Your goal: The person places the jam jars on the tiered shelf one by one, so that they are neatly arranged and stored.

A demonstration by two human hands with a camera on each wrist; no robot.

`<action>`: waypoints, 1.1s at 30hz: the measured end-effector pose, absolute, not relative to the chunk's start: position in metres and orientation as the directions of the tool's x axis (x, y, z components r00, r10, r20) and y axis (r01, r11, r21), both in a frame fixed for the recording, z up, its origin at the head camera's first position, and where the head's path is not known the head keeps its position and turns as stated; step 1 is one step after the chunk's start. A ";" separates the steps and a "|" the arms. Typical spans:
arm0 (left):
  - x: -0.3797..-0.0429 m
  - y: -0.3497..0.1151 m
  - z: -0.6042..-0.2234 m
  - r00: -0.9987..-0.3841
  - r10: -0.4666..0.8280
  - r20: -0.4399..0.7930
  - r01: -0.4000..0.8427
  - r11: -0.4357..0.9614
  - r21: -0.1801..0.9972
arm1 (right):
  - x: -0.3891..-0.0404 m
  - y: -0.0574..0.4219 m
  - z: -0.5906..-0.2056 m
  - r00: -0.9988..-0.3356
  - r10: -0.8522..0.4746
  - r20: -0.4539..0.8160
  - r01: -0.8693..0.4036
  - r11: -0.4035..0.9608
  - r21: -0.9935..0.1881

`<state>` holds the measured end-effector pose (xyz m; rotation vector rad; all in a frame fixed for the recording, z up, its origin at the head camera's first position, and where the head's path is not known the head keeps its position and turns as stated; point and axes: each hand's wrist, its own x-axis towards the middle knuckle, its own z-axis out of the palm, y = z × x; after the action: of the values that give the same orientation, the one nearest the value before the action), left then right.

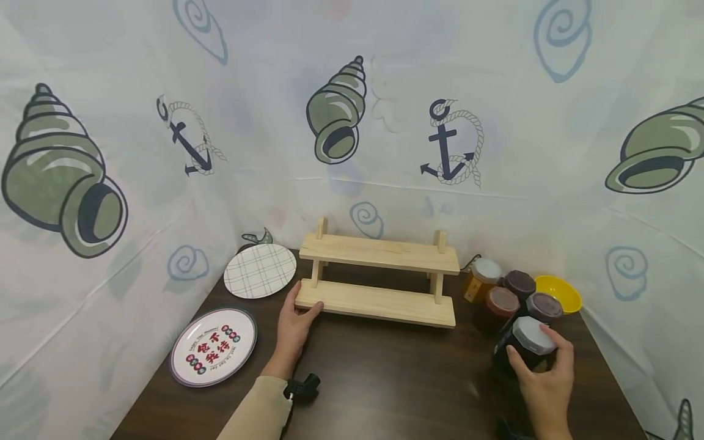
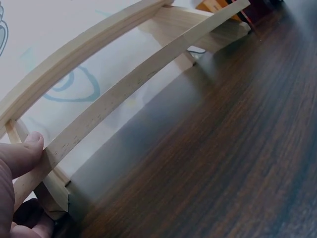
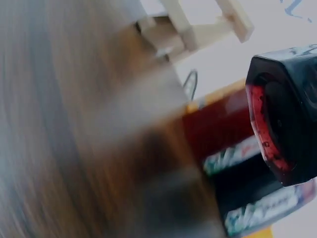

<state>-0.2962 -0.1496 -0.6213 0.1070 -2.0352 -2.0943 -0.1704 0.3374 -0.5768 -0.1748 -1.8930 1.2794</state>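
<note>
We're starting with the lettering: on the round plate (image 1: 242,327) at the desk's left, we're seeing four large red Chinese characters, appearing to read 食不我待, with red-and-dark round motifs beside them and small arcs of print we aren't managing to make out.

Over to the right wrist view, and labels are showing on two neighbouring jars, a red jar (image 3: 218,121) and a dark jar (image 3: 247,181), but their print is blurring beyond reading.

Now the hands! The right hand (image 1: 550,379) is pinching a light-lidded jar (image 1: 532,336) between thumb and fingers near its lid; in the wrist view that jar is tilting, its base exposed and clear of the desk (image 1: 396,379). We're spotting four other jars (image 1: 519,284) clustering just beyond it, with a yellow bowl (image 1: 573,300) sitting behind them.

Across the way, the left hand (image 1: 294,330) is gripping the left end of the two-tier wooden rack's (image 1: 379,302) lower board, thumb on the front edge. The rack is standing between the hands, farther back, and a checked plate (image 1: 260,271) is lying beyond the left hand.
</note>
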 end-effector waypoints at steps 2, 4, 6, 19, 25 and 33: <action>-0.297 -0.149 -0.621 -0.974 -0.202 0.106 0.111 -0.013 0.994 | -0.168 0.331 -0.571 -0.657 0.503 0.561 -0.347 0.458 -0.818; -0.298 -0.148 -0.622 -0.974 -0.201 0.107 0.110 -0.005 0.994 | -0.167 0.322 -0.563 -0.668 0.472 0.576 -0.388 0.440 -0.810; -0.298 -0.148 -0.623 -0.973 -0.206 0.105 0.105 0.011 0.994 | -0.167 0.310 -0.557 -0.676 0.432 0.596 -0.428 0.429 -0.796; -0.298 -0.147 -0.627 -0.973 -0.211 0.098 0.092 0.037 0.995 | -0.214 0.217 -0.519 -0.748 0.162 0.643 -0.573 0.330 -0.750; -0.298 -0.150 -0.624 -0.969 -0.226 0.100 0.092 0.044 0.995 | -0.244 0.174 -0.517 -0.785 0.181 0.593 -0.555 0.220 -0.802; -0.298 -0.149 -0.624 -0.972 -0.216 0.096 0.088 0.047 0.995 | -0.279 0.136 -0.508 -0.819 0.226 0.527 -0.510 0.133 -0.850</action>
<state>-0.2985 -0.1491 -0.6239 0.1316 -2.1010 -2.0248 -0.2794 0.1362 -0.5085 0.2720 -1.8671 1.7419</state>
